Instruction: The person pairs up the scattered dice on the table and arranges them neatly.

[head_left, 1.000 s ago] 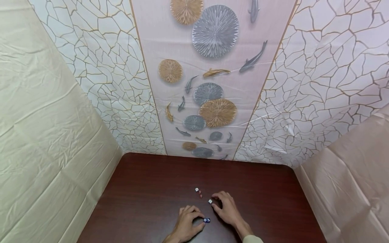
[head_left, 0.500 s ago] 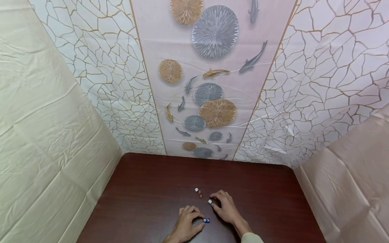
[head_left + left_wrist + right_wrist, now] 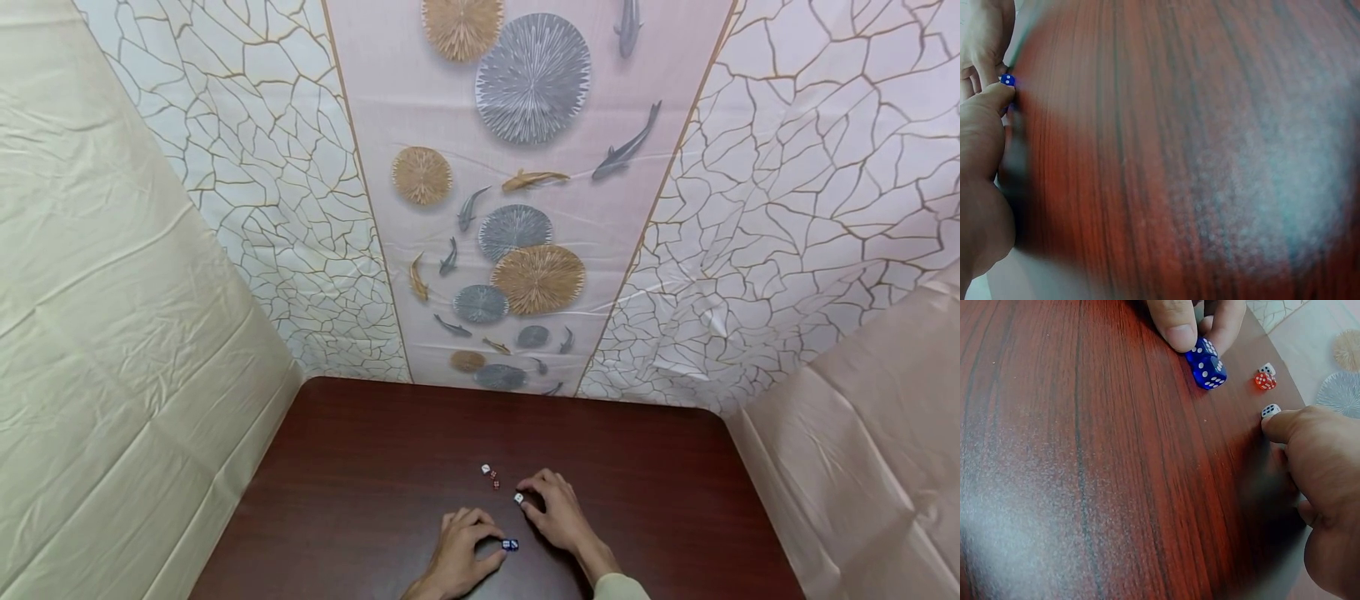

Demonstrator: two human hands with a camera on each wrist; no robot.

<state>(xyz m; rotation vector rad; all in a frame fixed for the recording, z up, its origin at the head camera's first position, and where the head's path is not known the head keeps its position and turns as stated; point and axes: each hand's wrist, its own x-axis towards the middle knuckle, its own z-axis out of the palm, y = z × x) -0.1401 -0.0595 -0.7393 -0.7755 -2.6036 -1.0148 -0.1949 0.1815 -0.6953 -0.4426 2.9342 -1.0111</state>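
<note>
Before you lies a dark reddish-brown table [image 3: 360, 475] with streaked wood grain and rounded far corners; in both wrist views a soft, pale glare spreads over its glossy top. Beyond its far edge rises a backdrop: a pale pink central panel [image 3: 525, 196] printed with gold and grey discs and fish, bordered by thin gold lines, between white side sections [image 3: 247, 150] veined in gold like cracked stone. A creased cream sheet [image 3: 112, 333] slopes along your left, a beige sheet [image 3: 862, 467] along your right.

Near the middle of the tabletop, your left hand [image 3: 456, 554] pinches one of two translucent blue dice [image 3: 1205, 364] between thumb and index finger; the two dice sit against each other. Farther forward and to the right, your right hand [image 3: 558, 517], below a pale sleeve [image 3: 621, 587], pinches a white die [image 3: 519, 498] between thumb and index finger. Ahead of both hands, two small red dice [image 3: 496, 484] and another white die [image 3: 485, 469] form a tight cluster; you cannot tell whether all three touch.
</note>
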